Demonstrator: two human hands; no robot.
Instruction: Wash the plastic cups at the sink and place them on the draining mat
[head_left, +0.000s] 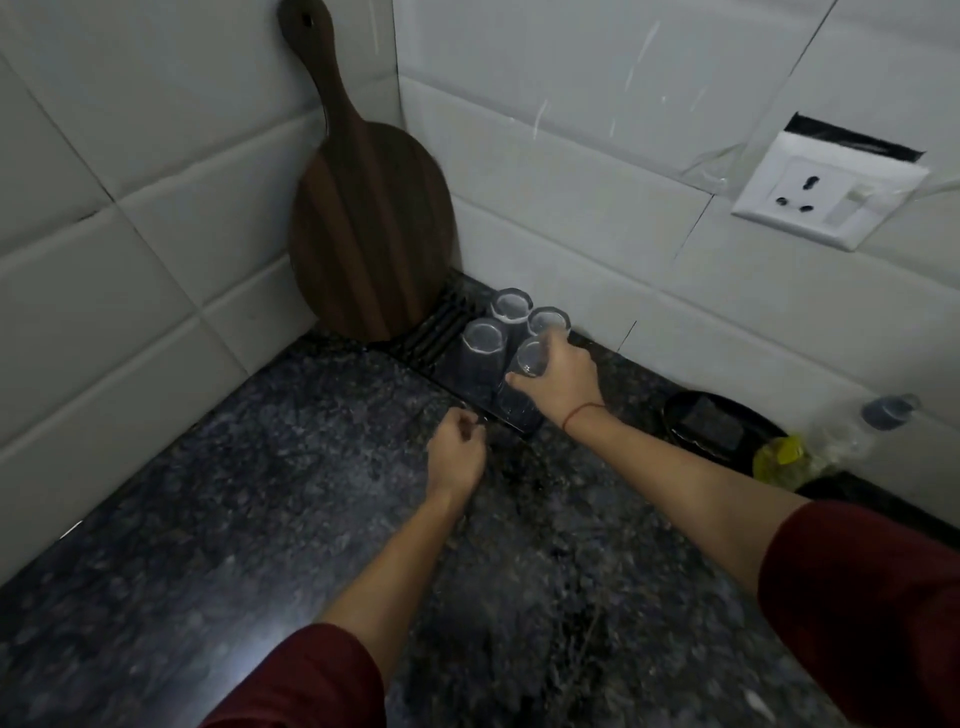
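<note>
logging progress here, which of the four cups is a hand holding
The front-right cup, the one nearest the camera. It alone is gripped, by the right hand.

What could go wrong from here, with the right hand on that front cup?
1. The right hand grips the front-right cup, which stands tight against the front-left cup and the rear-right cup. Letting go clumsily could topple a neighbour.
2. The gripped cup sits near the front edge of the draining mat, so it might tip off onto the counter.
3. The cutting board leans on the wall beside the cups. A bump might bring it down on them.
</note>
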